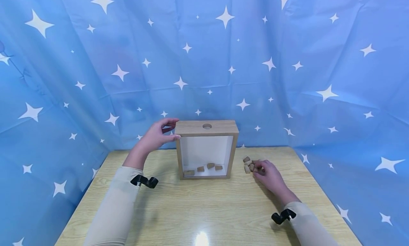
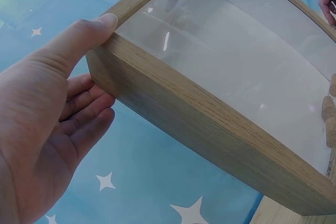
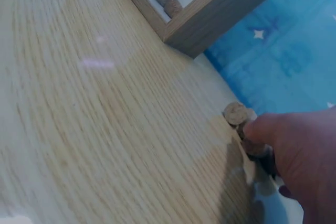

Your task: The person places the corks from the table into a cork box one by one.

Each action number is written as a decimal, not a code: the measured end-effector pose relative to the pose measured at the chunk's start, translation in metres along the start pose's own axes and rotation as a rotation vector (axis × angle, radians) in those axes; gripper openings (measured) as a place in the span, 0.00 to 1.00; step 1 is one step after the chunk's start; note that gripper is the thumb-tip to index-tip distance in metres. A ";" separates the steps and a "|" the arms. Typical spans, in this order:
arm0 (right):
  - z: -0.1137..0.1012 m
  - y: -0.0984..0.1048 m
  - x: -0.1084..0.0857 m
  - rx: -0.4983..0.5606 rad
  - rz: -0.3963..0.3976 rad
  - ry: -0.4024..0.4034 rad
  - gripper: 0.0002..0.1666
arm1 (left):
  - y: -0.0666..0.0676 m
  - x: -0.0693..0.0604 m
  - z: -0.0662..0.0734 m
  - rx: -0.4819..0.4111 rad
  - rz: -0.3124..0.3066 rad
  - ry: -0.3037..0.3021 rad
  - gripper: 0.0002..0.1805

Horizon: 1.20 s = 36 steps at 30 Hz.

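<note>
A wooden shadow box (image 1: 223, 126) stands upright on a light wood-grain table (image 1: 204, 203), a round hole (image 1: 207, 126) in its top. At least 4 corks (image 1: 211, 165) lie along the bottom inside. The person's left hand (image 1: 156, 136) grips the box's upper left corner, thumb at the front edge, fingers behind. To the right of the box, and apart from it, the right hand (image 1: 270, 175) bends over a small cluster of loose corks (image 1: 247, 169), fingers curled and touching them; whether it grips any, I cannot tell. The step in hand appears to be picking up 1 cork while the box is steadied. That seems to call for a finger-and-thumb pinch that leaves neighbouring corks undisturbed. Behind hangs a blue curtain (image 1: 204, 61) with white stars.
</note>
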State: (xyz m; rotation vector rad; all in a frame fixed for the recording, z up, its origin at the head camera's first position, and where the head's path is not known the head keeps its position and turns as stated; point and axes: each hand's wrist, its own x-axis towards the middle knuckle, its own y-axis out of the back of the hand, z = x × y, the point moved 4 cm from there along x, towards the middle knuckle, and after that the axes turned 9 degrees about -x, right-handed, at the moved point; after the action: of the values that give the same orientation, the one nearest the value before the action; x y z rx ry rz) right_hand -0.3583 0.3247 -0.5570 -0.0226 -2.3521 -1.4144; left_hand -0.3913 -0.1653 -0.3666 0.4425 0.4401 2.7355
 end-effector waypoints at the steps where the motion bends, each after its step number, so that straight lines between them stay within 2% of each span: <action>1: 0.000 0.000 0.000 -0.006 0.004 0.003 0.18 | 0.000 0.000 0.000 0.001 0.000 0.000 0.40; 4: 0.000 -0.001 0.001 -0.013 0.005 0.005 0.16 | 0.001 0.000 -0.001 0.001 0.002 0.003 0.40; 10: 0.003 -0.003 0.000 0.002 -0.032 -0.048 0.16 | 0.001 0.000 -0.001 -0.001 0.000 0.003 0.40; 21: 0.005 -0.005 -0.001 -0.010 -0.023 -0.049 0.14 | 0.001 0.000 0.000 -0.002 -0.001 0.001 0.40; 36: 0.009 -0.005 -0.003 0.009 -0.045 -0.102 0.17 | 0.000 -0.001 0.001 0.007 -0.002 0.004 0.41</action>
State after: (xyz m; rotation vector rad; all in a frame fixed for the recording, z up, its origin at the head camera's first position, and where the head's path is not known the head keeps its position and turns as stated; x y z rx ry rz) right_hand -0.3590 0.3309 -0.5659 -0.0408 -2.4557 -1.4555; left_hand -0.3905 -0.1656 -0.3656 0.4383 0.4504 2.7344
